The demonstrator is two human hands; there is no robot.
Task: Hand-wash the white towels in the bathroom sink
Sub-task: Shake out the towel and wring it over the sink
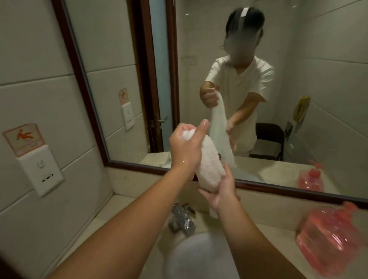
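Clearly the step in hand is to press the water out of the towel, which hangs upright in the air above the back of the sink, close over the faucet. The left hand is clenched around the top end of the towel, with the thumb stretched up beside it. The right hand takes the lower part between thumb and fingers. These fingers look rather loose, so I judge the grasp there as light.

To do it well, the upper hand should hold firm while the lower hand closes fully and slides down. Then the water runs to the bottom end and drops into the basin, not on the counter. Bringing the towel a little toward the body would probably catch the drips better. Twisting the two hands against each other would also help.

On the right, a pink plastic bag lies on the counter near the sink, and splashes could reach it. A wall socket with a slip-warning sticker above it sits on the left wall, well apart from the hands, but water should not fly that way. The mirror behind the counter shows the same hold. The faucet is the only thing on which the towel's end could catch.
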